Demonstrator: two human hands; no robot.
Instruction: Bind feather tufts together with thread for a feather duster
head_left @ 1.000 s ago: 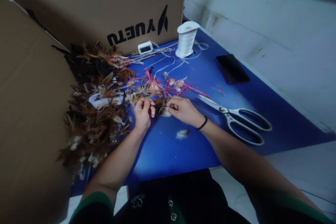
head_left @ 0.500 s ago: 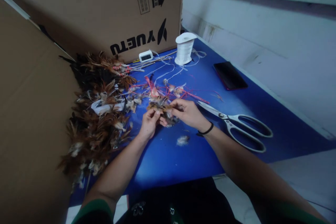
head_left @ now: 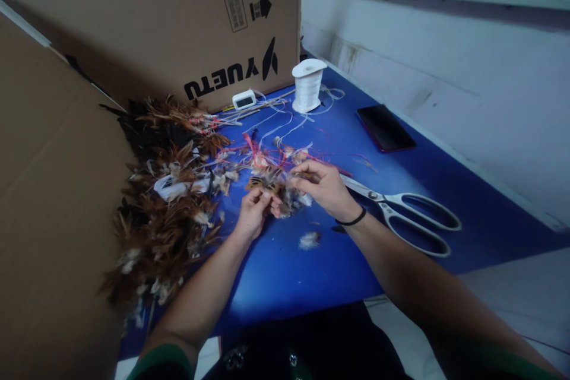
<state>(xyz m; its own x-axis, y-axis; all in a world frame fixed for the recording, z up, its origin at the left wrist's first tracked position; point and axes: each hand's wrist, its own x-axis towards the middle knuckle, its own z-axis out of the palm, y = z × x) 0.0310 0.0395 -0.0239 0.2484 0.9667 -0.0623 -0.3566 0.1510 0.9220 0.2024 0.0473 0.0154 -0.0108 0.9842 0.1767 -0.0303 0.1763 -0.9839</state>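
A small bunch of brown, dark-barred feathers is pinched between the thumb and fingers of my left hand. Just to its right, my right hand has thumb and fingertips closed together beside grey fluff. Whatever is between those right fingertips is too small and blurred to make out. Behind both hands lie pink ribbon strands among loose feather bits. Large scissors rest on the blue table by my right wrist, blades partly behind the hand. A loose grey tuft lies nearer to me.
Brown feather bundles are heaped at left against a cardboard box. At the back stand a white ribbon spool and a small white device with a dark display, near thin sticks. A phone lies by the right wall.
My right hand has drawn slightly away from the feather bunch, to the right. My left hand keeps its pinch on the bunch. The camera view has shifted a little.
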